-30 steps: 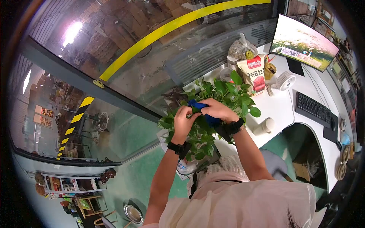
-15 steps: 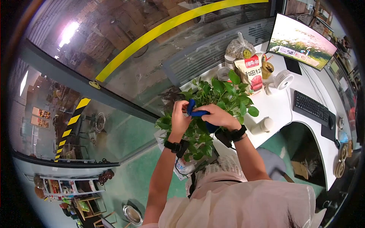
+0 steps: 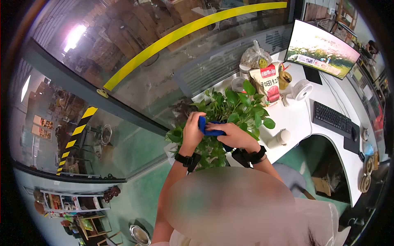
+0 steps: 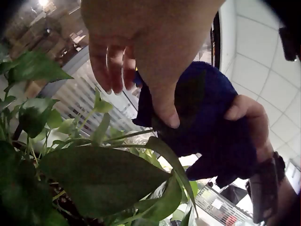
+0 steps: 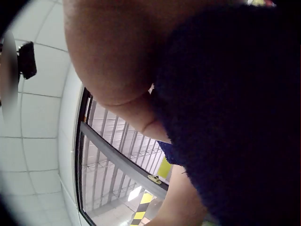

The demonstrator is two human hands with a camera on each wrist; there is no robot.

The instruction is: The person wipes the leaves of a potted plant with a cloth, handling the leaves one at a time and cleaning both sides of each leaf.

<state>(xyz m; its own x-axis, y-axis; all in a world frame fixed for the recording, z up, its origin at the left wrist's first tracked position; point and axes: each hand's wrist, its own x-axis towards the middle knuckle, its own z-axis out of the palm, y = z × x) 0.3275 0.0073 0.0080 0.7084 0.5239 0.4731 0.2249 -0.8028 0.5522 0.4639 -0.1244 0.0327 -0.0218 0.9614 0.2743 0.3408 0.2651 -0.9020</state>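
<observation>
A blue cloth (image 3: pixel 214 132) is between the two hands, above a leafy green plant (image 3: pixel 234 102). The left hand (image 3: pixel 192 132) is at the cloth's left end; in the left wrist view its thumb (image 4: pixel 165 106) lies on a dark green leaf (image 4: pixel 190 101) against the cloth (image 4: pixel 216 127), fingers bent behind. From the other side the right hand (image 3: pixel 239 138) holds the cloth, its thumb (image 4: pixel 240 107) along the cloth's edge. In the right wrist view the dark cloth (image 5: pixel 235 117) covers much of the picture and hides most right fingers (image 5: pixel 146 117).
On the white desk (image 3: pixel 283 121) stand a snack bag (image 3: pixel 267 84), a small fan (image 3: pixel 301 90), a pale lidded cup (image 3: pixel 279 138), a keyboard (image 3: pixel 332 117) and a monitor (image 3: pixel 322 49). Glass panels with a yellow stripe (image 3: pixel 164 41) rise beyond the plant. A blurred oval covers part of the clothing.
The cloth, raised in a bent strip half a second ago, now lies lower and more spread between the hands. Both hands have shifted slightly down in the head view.
</observation>
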